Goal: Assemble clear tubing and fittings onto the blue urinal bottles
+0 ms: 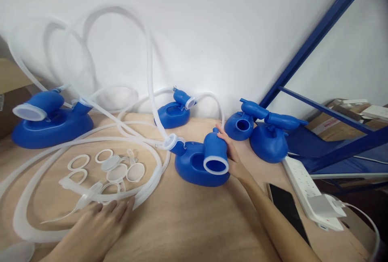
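My right hand [233,155] is closed around the right side of a blue funnel cup [215,146] with a white rim, its mouth facing me. The cup sits against a blue urinal bottle [190,176]; whether it is fixed there I cannot tell. A clear hose [150,72] rises from the bottle's white-capped neck [172,144]. Low on the left, my left hand [101,223] rests on the table with fingers curled under, beside the hose coils and a translucent plastic fitting [87,197]. Its fingertips are hidden.
White rings [79,162] and round lids [135,172] lie inside the hose loops. Other blue bottles stand at the left [51,130], back [172,116] and right [268,144]. A phone [286,207], a power strip [303,183] and a blue metal frame [321,27] are on the right.
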`<state>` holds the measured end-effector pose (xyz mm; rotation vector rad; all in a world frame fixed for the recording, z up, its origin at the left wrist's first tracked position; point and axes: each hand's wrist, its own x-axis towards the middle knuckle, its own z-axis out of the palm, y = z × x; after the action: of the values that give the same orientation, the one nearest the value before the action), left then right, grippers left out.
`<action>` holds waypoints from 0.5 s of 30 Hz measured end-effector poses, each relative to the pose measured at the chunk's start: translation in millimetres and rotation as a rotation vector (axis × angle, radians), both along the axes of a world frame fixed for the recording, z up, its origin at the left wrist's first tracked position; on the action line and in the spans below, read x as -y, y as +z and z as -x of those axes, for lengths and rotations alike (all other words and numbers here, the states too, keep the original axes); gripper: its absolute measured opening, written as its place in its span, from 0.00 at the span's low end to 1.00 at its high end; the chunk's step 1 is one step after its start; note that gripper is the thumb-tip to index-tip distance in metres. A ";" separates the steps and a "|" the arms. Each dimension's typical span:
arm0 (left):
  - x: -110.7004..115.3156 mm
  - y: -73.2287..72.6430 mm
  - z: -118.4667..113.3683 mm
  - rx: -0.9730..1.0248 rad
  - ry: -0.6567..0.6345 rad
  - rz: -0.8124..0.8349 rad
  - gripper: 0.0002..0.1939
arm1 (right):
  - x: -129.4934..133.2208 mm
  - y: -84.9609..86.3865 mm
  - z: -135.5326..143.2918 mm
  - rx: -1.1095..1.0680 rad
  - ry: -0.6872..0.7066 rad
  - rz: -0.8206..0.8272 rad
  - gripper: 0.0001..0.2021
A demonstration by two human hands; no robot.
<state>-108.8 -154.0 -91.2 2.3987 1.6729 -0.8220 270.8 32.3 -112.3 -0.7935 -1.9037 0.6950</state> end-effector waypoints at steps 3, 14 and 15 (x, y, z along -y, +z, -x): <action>-7.0 12.2 -25.4 -0.119 -0.033 0.044 0.46 | 0.0 -0.5 -1.0 -0.022 -0.008 0.072 0.23; -32.6 33.3 -62.0 0.057 -0.006 0.067 0.46 | -1.6 -8.5 8.3 0.093 -0.020 -0.127 0.69; -31.6 33.1 -63.6 0.060 -0.029 0.075 0.49 | -0.6 -8.6 10.4 0.100 -0.054 -0.139 0.66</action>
<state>-45.2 -122.4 -58.2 2.3783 1.5616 -0.7938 260.4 32.9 -120.9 -0.8006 -1.9898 0.4919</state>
